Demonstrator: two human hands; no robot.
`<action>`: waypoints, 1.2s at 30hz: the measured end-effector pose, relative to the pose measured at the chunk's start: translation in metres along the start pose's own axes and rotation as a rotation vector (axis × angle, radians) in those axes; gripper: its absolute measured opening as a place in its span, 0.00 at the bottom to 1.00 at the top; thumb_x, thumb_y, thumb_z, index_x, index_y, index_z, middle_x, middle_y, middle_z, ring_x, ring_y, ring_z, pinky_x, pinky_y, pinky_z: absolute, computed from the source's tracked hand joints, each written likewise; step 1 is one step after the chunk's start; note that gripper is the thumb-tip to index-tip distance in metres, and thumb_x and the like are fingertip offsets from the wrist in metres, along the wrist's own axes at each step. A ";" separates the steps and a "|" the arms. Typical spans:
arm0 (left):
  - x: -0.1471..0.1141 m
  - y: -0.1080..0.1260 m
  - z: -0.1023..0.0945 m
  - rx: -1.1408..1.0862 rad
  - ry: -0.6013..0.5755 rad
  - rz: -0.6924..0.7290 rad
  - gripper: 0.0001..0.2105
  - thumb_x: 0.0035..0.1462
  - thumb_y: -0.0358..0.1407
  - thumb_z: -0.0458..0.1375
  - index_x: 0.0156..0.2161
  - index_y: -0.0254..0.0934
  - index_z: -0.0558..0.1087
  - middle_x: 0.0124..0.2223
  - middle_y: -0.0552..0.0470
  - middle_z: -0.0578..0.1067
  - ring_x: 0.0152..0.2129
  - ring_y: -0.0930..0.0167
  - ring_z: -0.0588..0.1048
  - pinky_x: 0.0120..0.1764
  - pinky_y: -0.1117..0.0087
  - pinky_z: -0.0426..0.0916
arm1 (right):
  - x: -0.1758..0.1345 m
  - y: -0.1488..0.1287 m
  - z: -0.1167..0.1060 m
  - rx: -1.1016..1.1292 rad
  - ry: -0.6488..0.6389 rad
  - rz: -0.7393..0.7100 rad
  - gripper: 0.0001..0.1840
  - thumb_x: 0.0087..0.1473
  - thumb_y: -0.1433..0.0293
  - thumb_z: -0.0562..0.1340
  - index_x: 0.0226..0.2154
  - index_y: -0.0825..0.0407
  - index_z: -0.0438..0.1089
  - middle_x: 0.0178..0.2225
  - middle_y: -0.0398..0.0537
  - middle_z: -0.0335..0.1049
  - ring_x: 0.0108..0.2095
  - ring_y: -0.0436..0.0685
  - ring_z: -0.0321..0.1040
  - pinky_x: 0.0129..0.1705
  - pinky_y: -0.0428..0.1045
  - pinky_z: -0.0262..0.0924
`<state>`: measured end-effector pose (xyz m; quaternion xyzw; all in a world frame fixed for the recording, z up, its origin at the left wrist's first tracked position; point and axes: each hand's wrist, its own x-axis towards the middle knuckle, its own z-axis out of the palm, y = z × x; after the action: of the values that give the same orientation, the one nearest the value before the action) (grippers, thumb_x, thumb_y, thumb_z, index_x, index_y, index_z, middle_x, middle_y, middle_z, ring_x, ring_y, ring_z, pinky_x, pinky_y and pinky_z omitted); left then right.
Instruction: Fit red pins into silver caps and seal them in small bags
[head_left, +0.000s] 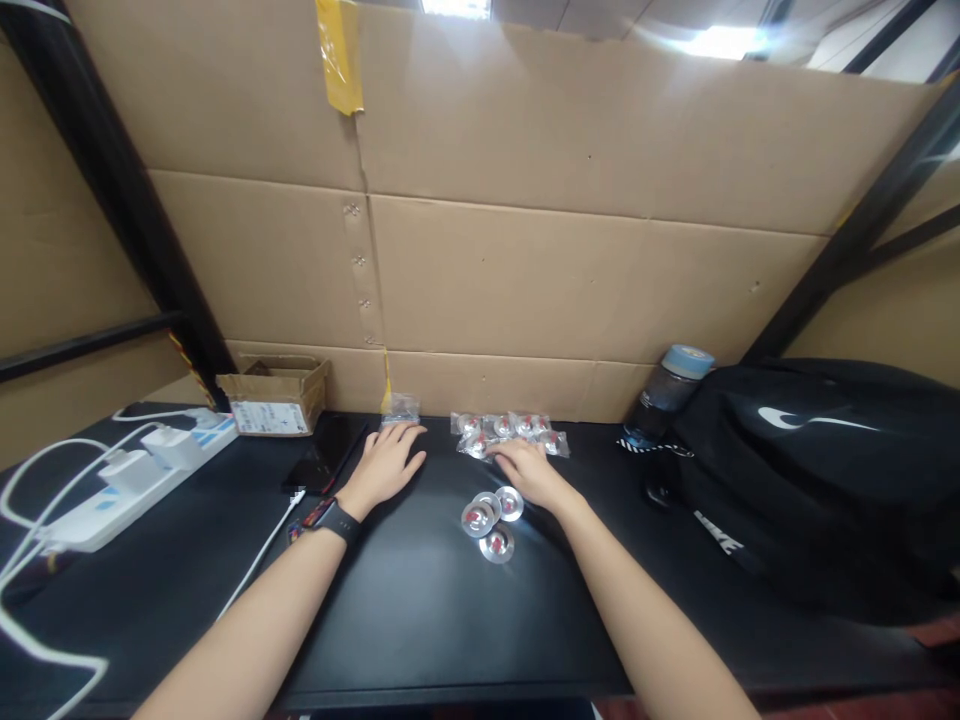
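Note:
My left hand (384, 466) lies with its fingers stretched and spread, the fingertips at a small stack of clear plastic bags (402, 408) against the cardboard. My right hand (527, 470) reaches to the front edge of a row of bagged metal discs (501, 427) with red centres; its fingers are extended and seem to touch the nearest packet (474, 443). Between my forearms lie several loose, shiny round discs (496, 544) with red middles, some overlapping. Part of the row is hidden behind my right hand.
On the left are a white power strip (142, 490) with plugs and cables, an open cardboard box (274, 405) and a dark phone (319, 462). To the right stand a bottle with a blue lid (667, 395) and a black backpack (817, 490). Cardboard (510, 280) walls the back.

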<state>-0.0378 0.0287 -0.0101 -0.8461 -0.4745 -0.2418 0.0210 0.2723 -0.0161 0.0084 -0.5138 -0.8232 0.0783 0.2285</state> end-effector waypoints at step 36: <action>-0.018 0.102 0.000 -0.851 -0.145 0.024 0.27 0.54 0.31 0.62 0.59 0.44 0.64 0.47 0.51 0.78 0.39 0.68 0.78 0.42 0.68 0.70 | -0.011 -0.040 -0.037 0.430 0.064 -0.071 0.11 0.64 0.63 0.60 0.35 0.51 0.75 0.32 0.43 0.76 0.31 0.52 0.69 0.34 0.47 0.59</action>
<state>0.0373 -0.0415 0.0015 -0.7996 -0.3228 -0.3555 -0.3606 0.2607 -0.0482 0.0526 -0.4261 -0.7975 0.2277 0.3613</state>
